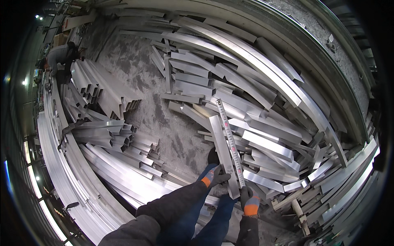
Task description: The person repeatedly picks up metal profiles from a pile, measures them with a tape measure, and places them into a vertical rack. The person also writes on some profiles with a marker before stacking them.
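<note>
My left hand, in a grey and orange glove, is closed around the near part of a silver rectangular metal tube. The tube slants away from me and carries a dark handwritten mark near my fingers. Alongside its right side runs the extended blade of a tape measure, reaching slightly past the tube's far end. My right hand, gloved the same way, is closed at the near end of that blade. The tape's case is mostly hidden in this hand.
Loose metal tube offcuts are heaped ahead and to the right. Stacked long profiles lie at left, beside grey concrete floor. A wooden post stands at lower right. Another person bends over at far left.
</note>
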Demonstrator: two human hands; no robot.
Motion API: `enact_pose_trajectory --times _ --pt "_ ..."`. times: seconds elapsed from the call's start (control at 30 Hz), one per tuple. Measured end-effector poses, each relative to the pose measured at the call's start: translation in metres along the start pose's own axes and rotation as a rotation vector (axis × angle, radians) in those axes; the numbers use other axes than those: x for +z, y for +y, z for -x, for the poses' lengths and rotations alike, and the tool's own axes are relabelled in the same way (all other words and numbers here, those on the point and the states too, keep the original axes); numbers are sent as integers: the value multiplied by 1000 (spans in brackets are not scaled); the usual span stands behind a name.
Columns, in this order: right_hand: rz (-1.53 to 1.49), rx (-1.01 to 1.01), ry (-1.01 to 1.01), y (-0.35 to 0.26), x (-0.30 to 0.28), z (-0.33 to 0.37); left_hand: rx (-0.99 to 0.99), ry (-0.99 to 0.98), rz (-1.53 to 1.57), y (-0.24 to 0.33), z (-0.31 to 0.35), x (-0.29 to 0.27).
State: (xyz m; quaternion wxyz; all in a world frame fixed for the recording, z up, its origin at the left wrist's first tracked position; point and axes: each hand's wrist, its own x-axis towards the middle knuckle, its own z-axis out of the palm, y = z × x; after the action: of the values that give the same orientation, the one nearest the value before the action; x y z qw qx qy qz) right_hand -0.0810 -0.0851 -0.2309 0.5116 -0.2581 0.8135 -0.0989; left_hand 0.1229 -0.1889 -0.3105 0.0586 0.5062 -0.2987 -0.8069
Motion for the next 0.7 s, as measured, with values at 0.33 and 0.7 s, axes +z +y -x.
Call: enact_pose_trajectory --times 0.33,0.7 --pt "231 -33 215 28 7 35 21 103 188 -7 5 -1" --pt "452 -98 326 63 -32 59 26 106 400 19 -6 11"
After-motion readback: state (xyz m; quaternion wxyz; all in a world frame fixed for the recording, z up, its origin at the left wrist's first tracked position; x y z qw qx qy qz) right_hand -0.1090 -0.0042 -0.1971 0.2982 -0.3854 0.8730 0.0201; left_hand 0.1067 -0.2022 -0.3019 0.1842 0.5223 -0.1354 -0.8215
